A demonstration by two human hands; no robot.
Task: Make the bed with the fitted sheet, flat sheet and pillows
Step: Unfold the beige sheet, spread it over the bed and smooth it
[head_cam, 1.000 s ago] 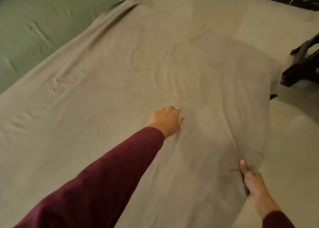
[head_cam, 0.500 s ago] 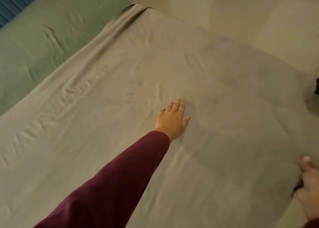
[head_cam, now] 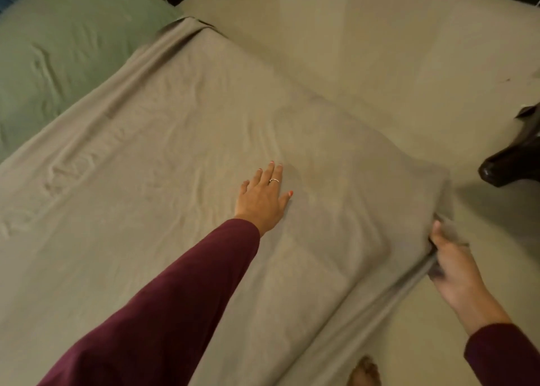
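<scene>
Gripping flat sheet [head_cam: 181,140] edge

No readable text in my view. No labels, brands, numbers or signs that I can make out on any surface.

tan flat sheet [head_cam: 181,157] spread, wrinkled, over green fitted sheet [head_cam: 58,49].
</scene>
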